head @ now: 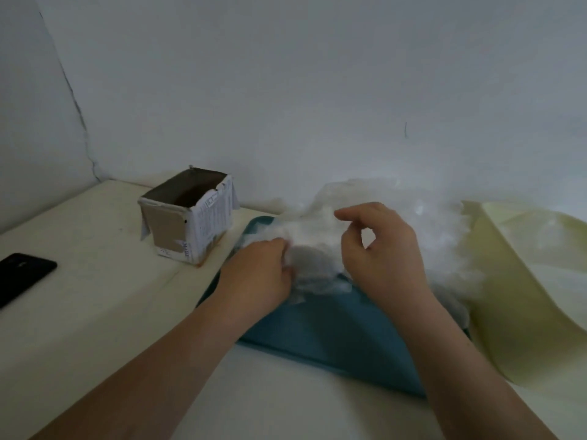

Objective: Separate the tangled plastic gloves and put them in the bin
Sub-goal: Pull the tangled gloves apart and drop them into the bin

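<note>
1. The tray lies before me
2. The tangled gloves are heaped on the tray's far half
3. The bin stands open just left of the tray
4. My left hand clutches the heap's left edge and my right hand pinches film over the tray; I should anchor left and peel slowly, freeing one glove

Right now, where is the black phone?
In the head view, the black phone lies at the far left edge on the white table, left of the cardboard box, apart from it.
</note>
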